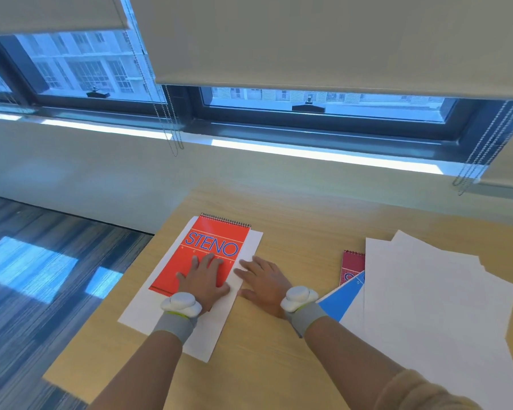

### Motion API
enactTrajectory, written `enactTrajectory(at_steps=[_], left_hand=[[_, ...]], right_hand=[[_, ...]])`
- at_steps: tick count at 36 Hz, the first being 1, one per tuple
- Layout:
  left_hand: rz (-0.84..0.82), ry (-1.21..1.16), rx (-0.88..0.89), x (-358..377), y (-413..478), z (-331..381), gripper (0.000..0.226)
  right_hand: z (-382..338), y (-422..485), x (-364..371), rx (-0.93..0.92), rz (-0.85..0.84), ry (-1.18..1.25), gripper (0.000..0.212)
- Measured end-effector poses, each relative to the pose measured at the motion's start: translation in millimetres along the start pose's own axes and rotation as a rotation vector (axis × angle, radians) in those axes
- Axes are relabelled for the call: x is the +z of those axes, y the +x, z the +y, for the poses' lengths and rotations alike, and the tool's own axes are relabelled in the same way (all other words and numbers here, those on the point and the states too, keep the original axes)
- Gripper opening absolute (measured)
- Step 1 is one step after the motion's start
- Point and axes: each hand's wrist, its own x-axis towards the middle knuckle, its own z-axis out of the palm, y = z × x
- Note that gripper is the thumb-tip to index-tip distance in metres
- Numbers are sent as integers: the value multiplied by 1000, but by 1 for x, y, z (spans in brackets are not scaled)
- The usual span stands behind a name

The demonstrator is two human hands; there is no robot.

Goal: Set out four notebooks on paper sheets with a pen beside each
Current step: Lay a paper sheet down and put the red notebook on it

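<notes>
A red spiral "STENO" notebook [211,247] lies on a white paper sheet [148,312] at the left end of the wooden table [293,226]. My left hand [203,279] rests flat on the notebook's lower half, fingers spread. My right hand [264,281] lies flat beside it, fingertips on the sheet's right edge and palm on the table. A dark red notebook [351,263] and a blue notebook [342,300] poke out from under a loose stack of white sheets [433,306] on the right. No pen is visible.
The table's left edge drops to a dark striped carpet [42,276]. A white wall and a window with roller blinds and hanging bead chains [172,125] run behind the table.
</notes>
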Motion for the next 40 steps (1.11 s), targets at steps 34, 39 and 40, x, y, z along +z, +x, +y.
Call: enactTrajectory(at_steps=[34, 39, 40], left_hand=[[235, 66, -30, 8, 29, -6, 50], [91, 63, 192, 12, 32, 46, 56], [67, 40, 222, 12, 29, 61, 48]], right_hand=[[81, -39, -59, 348, 304, -45, 45], [115, -72, -62, 621, 397, -75, 38], [119, -79, -60, 674, 405, -80, 38]])
